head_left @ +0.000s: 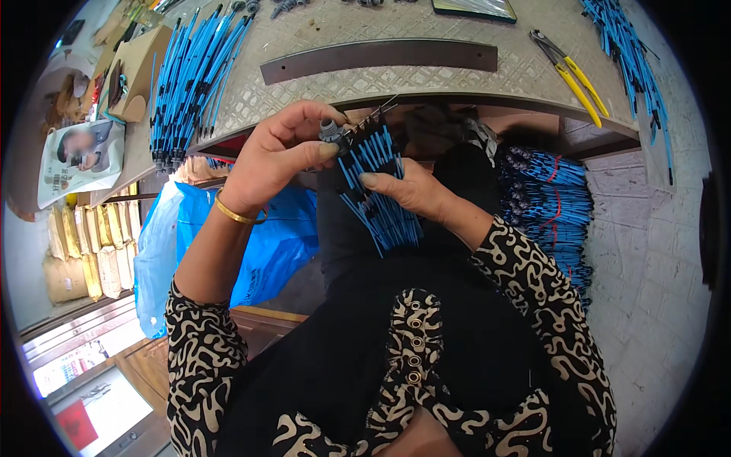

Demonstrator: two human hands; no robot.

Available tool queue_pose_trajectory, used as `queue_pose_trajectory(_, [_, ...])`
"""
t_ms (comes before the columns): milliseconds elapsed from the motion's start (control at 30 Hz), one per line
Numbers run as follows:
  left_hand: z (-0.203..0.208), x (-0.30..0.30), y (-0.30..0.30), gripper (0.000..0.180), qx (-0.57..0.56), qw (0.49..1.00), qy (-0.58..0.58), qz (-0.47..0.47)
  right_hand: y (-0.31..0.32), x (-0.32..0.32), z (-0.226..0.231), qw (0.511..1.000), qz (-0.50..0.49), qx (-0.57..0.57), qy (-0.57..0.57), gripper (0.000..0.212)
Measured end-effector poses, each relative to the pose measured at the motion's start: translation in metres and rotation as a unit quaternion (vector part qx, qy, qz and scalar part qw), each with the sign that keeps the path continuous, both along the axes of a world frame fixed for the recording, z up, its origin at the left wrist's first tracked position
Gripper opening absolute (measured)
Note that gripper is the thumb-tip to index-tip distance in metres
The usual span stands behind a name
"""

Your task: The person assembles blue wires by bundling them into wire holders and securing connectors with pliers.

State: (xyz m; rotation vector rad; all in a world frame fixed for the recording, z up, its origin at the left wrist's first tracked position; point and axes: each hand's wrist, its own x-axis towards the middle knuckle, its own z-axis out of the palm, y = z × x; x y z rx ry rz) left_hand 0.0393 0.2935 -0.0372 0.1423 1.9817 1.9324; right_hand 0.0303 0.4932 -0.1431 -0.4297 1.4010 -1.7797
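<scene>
Over my lap, at the table's front edge, my right hand is closed round a bundle of thin blue tubes with black sleeves along them. The tubes fan out downward below the fingers, and thin wire-like ends stick out at the top. My left hand pinches a small grey ribbed plastic connector between thumb and fingers, right beside the bundle's upper end. Whether the connector is joined to one of the tubes, I cannot tell.
More blue tubes lie at the table's left, others at its far right. A dark curved strip and yellow-handled pliers rest on the tabletop. Tied tube bundles are stacked below right; a blue bag stands below left.
</scene>
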Motion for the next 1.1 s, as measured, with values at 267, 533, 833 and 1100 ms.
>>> queue_pose_trajectory(267, [-0.005,0.021,0.025,0.031,-0.009,0.993,0.061,0.100,0.001,0.014,0.004,0.997,-0.071,0.004,0.011,0.041])
queue_pose_trajectory(533, [-0.020,0.017,0.023,0.032,-0.066,0.980,0.122,0.141,0.000,0.016,0.005,0.996,-0.083,0.027,0.036,0.049])
queue_pose_trajectory(833, [-0.020,0.000,0.017,0.033,0.043,0.995,0.033,0.084,0.004,0.005,0.000,1.000,-0.003,-0.006,0.023,0.071])
queue_pose_trajectory(1100, [-0.018,-0.003,0.006,0.034,0.046,0.999,0.023,0.010,0.004,0.002,-0.002,0.998,0.047,-0.030,-0.035,0.070])
